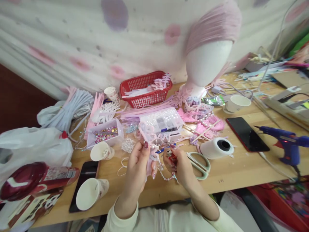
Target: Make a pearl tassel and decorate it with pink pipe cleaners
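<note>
My left hand [138,161] pinches a pale pink and lilac fuzzy pipe-cleaner piece [147,130] with pearl beads on it; its loops rise above the thumb. Close by on the right, my right hand [180,162] is closed around a small red lighter [170,155], its metal top showing and the thumb resting on it. No flame shows. A string of pink and white beads [166,177] hangs between the two hands. Just beyond my right hand lie pale green-handled scissors [205,172], and a spool of white thread [216,148] rests on its side.
Behind my hands sit a divided bead box [175,116], a tray of colored gems [118,138] and a red basket [145,102]. Paper cups [88,195] and a phone [83,180] lie left. A blue glue gun [287,141] and another phone [247,133] are right; a mannequin head [205,64] stands behind.
</note>
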Demonstrator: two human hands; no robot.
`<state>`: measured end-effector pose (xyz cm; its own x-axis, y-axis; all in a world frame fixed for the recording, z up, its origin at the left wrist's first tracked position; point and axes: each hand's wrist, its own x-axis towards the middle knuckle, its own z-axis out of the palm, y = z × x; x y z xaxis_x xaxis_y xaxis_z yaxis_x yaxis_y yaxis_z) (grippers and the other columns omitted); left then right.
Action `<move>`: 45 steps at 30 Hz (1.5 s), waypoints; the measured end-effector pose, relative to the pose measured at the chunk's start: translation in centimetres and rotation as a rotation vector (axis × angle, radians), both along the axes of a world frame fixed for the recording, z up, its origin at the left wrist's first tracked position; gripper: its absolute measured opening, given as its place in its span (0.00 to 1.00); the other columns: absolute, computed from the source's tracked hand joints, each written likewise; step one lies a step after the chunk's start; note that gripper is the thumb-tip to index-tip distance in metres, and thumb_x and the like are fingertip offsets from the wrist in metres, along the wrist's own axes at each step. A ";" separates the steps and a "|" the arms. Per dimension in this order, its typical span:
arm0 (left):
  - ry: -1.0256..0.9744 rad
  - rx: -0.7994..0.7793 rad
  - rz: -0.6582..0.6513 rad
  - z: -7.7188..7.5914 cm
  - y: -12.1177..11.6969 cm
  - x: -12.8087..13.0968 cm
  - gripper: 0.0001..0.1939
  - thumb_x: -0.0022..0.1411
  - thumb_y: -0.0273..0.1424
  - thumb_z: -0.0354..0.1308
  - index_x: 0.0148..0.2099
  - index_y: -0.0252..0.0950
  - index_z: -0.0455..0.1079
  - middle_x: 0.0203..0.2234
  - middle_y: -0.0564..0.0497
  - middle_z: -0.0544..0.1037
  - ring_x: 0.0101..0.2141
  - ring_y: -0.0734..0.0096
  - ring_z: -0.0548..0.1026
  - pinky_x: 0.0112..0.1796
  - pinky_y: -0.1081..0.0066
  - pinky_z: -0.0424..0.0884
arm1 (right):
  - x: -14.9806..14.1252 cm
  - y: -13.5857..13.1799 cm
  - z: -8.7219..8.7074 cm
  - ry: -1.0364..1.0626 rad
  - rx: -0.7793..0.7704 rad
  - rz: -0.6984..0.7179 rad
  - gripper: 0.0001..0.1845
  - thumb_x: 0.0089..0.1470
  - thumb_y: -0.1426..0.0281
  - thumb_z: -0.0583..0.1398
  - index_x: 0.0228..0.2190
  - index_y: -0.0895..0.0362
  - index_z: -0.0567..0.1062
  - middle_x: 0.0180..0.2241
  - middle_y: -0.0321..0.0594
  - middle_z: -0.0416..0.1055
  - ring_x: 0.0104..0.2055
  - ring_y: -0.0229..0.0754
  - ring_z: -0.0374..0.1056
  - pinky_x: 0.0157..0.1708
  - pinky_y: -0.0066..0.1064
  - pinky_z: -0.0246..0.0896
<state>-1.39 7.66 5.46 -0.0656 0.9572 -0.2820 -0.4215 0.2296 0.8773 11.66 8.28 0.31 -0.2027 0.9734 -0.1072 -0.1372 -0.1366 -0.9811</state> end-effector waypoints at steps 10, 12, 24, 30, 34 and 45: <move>-0.074 -0.065 -0.065 0.2 0.5 -0.2 0.29 0.49 0.55 0.73 0.38 0.36 0.71 0.22 0.61 0.68 0.13 0.87 0.60 0.09 0.86 0.60 | -0.4 0.0 1.3 -0.028 0.013 -0.045 0.24 0.64 0.56 0.49 0.18 0.51 0.56 0.18 0.29 0.48 0.21 0.37 0.43 0.23 0.33 0.40; -0.071 -0.067 -0.057 0.3 0.5 -0.2 0.29 0.49 0.54 0.74 0.35 0.36 0.70 0.23 0.61 0.68 0.13 0.87 0.61 0.09 0.86 0.60 | -0.3 -0.2 1.6 -0.054 0.039 -0.042 0.25 0.65 0.57 0.49 0.18 0.51 0.55 0.18 0.29 0.48 0.22 0.38 0.44 0.24 0.34 0.41; -0.082 -0.041 -0.099 0.4 0.1 0.1 0.27 0.52 0.52 0.73 0.33 0.37 0.66 0.22 0.61 0.68 0.13 0.87 0.60 0.09 0.87 0.59 | -0.2 -0.5 2.0 -0.123 0.078 -0.044 0.22 0.63 0.61 0.49 0.18 0.51 0.55 0.18 0.30 0.50 0.22 0.36 0.46 0.25 0.33 0.42; -0.123 -0.054 -0.103 0.7 -0.1 0.3 0.26 0.51 0.51 0.74 0.32 0.37 0.66 0.21 0.61 0.68 0.13 0.86 0.60 0.09 0.87 0.60 | -0.1 -0.6 2.6 -0.109 0.062 -0.031 0.22 0.63 0.62 0.48 0.18 0.51 0.53 0.18 0.29 0.48 0.21 0.36 0.44 0.24 0.33 0.41; -0.135 -0.043 -0.104 0.6 -0.2 0.3 0.25 0.52 0.50 0.74 0.33 0.38 0.67 0.19 0.62 0.65 0.14 0.86 0.59 0.10 0.86 0.59 | 0.0 -0.6 2.7 -0.132 0.062 -0.023 0.22 0.63 0.61 0.48 0.18 0.51 0.53 0.18 0.30 0.48 0.21 0.36 0.44 0.24 0.33 0.41; -0.207 -0.124 -0.086 0.9 -0.5 0.3 0.28 0.46 0.50 0.77 0.31 0.36 0.66 0.20 0.61 0.70 0.13 0.88 0.57 0.09 0.88 0.55 | 1.3 -0.7 1.6 -0.242 0.110 -0.215 0.34 0.69 0.47 0.44 0.17 0.52 0.62 0.16 0.31 0.53 0.19 0.38 0.50 0.21 0.32 0.46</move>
<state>-1.06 7.20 6.39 0.0856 0.9138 -0.3969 -0.5639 0.3729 0.7369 12.92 7.57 1.87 0.0268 0.9995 -0.0188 0.0869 -0.0211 -0.9960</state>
